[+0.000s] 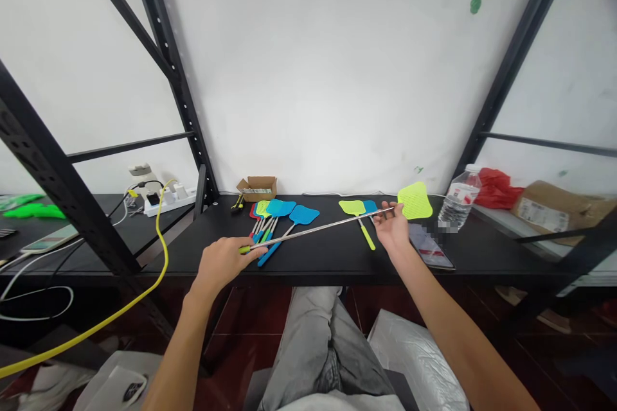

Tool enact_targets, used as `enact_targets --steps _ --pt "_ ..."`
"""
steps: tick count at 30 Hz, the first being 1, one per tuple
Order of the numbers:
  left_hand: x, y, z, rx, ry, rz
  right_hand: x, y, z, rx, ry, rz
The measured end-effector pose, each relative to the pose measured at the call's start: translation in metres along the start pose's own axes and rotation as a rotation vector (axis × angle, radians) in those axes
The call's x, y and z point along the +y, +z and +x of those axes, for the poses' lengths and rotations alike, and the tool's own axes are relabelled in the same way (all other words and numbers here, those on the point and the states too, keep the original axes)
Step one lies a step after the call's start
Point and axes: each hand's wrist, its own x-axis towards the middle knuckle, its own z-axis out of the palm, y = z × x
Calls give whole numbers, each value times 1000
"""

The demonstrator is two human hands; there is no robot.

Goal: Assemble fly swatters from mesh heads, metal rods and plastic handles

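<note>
A yellow-green fly swatter with a long extended metal rod is held across the desk between my two hands. My left hand is closed around its yellow-green handle. Near the swatter's head, my right hand has its fingers closed on the rod. Beneath the rod at left lie several fly swatters, among them a blue fly swatter, with blue, yellow-green and red ones overlapping beside it. To the left of my right hand rest a shorter yellow-green fly swatter and a partly covered blue fly swatter.
A small open cardboard box stands by the wall. At right are a phone-like device, a water bottle, a red plastic bag and a brown package. A yellow cable runs along the left, near a power strip.
</note>
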Motion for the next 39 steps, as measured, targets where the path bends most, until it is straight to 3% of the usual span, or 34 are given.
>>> enact_targets --steps 8,13,18,24,28,39 --pt "-2 0 0 -7 -15 17 20 7 -14 2 10 25" --pt "28 9 -1 -6 77 -15 34 19 -30 -62 30 -25" --pt "56 16 -3 -18 75 -67 56 35 -61 -142 14 -97" --pt "69 18 -5 -37 26 -137 80 50 -87 -211 34 -98" --pt "76 22 -7 -30 20 -189 81 57 -90 -235 8 -75" --pt "91 24 -11 -10 35 -195 94 52 -110 -231 35 -133"
